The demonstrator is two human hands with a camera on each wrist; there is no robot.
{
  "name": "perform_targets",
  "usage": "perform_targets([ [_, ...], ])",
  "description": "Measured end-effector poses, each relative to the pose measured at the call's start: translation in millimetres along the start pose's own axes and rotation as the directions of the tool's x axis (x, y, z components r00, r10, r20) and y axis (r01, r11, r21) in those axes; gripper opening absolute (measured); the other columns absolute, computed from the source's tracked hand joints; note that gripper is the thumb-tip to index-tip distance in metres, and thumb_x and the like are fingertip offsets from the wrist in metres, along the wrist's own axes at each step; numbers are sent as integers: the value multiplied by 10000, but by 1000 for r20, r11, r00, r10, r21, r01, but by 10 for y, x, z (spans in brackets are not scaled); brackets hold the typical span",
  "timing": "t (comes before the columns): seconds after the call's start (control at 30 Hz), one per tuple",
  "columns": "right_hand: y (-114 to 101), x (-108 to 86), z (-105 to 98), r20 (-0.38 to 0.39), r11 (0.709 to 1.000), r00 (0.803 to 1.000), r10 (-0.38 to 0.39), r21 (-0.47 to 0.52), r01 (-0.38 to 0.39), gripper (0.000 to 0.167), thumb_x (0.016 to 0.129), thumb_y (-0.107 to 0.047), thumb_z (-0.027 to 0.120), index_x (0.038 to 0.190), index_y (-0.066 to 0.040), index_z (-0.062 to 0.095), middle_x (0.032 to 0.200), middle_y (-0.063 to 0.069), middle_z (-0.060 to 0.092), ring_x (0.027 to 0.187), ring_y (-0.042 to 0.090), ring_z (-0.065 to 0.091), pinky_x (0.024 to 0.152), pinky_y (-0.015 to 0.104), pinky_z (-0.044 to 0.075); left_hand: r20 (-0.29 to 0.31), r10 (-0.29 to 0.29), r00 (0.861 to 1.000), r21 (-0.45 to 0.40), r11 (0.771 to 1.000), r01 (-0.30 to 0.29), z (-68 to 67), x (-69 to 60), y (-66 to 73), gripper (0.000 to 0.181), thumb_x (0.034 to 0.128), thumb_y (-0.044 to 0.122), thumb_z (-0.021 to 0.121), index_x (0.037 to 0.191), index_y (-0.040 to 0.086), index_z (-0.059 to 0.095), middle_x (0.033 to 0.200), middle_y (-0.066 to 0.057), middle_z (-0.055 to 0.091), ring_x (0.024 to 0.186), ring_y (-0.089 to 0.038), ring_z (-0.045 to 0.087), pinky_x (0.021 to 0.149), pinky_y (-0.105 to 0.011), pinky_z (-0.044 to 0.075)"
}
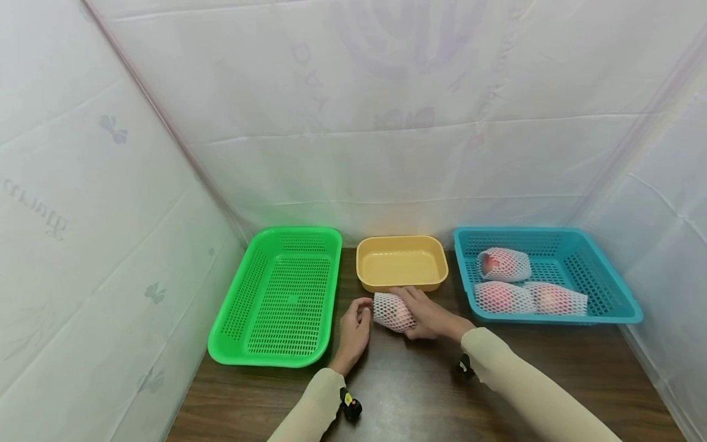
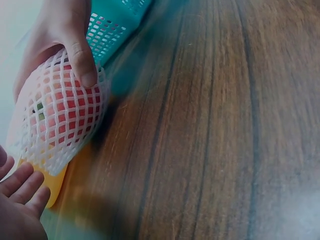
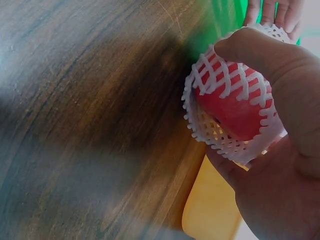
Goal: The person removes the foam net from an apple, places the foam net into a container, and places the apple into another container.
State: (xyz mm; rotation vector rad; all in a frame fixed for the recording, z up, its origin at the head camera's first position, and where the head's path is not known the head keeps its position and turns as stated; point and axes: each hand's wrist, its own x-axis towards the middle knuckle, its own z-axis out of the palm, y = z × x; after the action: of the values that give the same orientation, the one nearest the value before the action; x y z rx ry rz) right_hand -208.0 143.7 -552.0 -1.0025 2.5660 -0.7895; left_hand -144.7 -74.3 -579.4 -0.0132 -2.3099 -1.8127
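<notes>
Left grip (image 1: 355, 330) relaxed, holding nothing, just beside foam net (image 1: 383, 308). Right grip (image 1: 431, 315) holds red fruit (image 3: 235, 112) inside this net, lower centre of frame; net gapes at wrist-side end, so fruit may slip out if hold loosens. Green basket (image 1: 276, 361) at left, slotted floor showing; yellow tray (image 1: 402, 267) in centre; blue basket (image 1: 558, 318) at right, three netted fruits (image 1: 499, 298) inside.

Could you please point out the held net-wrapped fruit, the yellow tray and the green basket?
Held net-wrapped fruit (image 2: 65, 115), left wrist view, middle of its netted side.
Yellow tray (image 1: 402, 267), head view, bare floor.
Green basket (image 1: 291, 298), head view, bare floor.
</notes>
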Motion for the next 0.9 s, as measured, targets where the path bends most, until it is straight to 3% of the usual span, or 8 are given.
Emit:
perform_targets([
  [0.1,11,-21,-13,-7,1000,1000,-10,-3,10,1054,797,-161,873,1621,-201,217,1522,89,358,1351,274,389,1100,530,410,-10,14,1000,3,1000,-14,-7,27,-23,215,1058,39,527,1193,47,694,1129,-99,729,1009,-248,687,797,-255,536],
  [0.33,9,-77,-39,-5,1000,1000,2,28,-2,1053,821,-180,872,1631,-204,199,1553,113,347,1373,309,384,1111,569,398,-11,55,998,64,997,-54,2,72,7,200,1018,-4,582,1102,51,755,1039,-76,761,1009,-230,720,875,-378,589],
  [0.53,25,-101,-30,-31,999,999,11,32,-10,1086,808,-153,884,1632,-153,176,1559,135,354,1398,314,380,1133,555,376,15,46,999,53,997,-47,17,110,38,164,993,8,646,1064,69,780,1013,-35,772,989,-181,733,863,-313,589],
  [0.67,18,-106,-30,-57,999,998,16,46,-14,1052,810,-163,887,1602,-89,199,1544,152,378,1387,311,405,1148,544,361,17,65,998,52,996,-66,29,123,60,145,966,-8,679,1037,58,786,1002,-54,773,978,-200,737,843,-294,593],
  [0.9,0,-113,-43,-74,995,997,30,96,-23,961,806,-179,898,1530,-76,275,1443,108,452,1293,247,475,1122,515,405,9,103,995,46,994,-103,43,130,85,145,916,-51,718,1024,21,784,986,-103,771,947,-236,743,827,-300,598],
])
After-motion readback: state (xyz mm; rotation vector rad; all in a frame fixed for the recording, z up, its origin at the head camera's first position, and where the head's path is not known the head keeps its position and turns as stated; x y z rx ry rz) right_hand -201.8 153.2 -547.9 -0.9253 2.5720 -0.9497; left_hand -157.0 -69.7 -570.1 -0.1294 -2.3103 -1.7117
